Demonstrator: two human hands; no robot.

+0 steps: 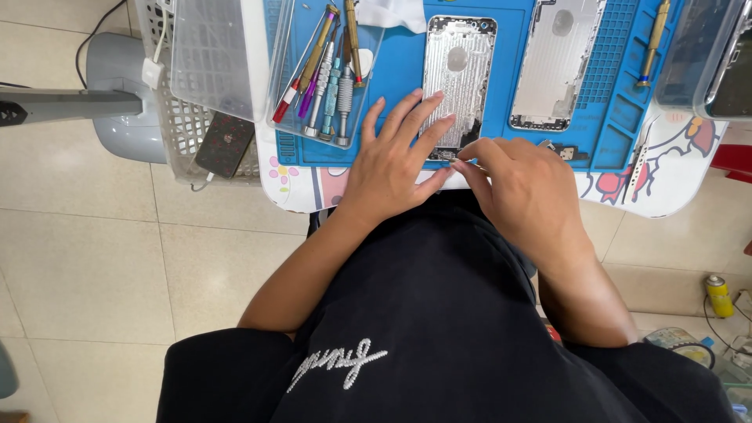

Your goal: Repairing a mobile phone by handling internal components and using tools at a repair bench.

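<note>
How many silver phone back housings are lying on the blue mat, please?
2: one phone housing at the mat's middle, its lower end under the left hand and right hand; the second housing just right of it, untouched.

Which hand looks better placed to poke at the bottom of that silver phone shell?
Probably the right hand: its fingertips pinch at the silver phone shell's bottom edge, while the left hand lies flat, steadying it.
</note>
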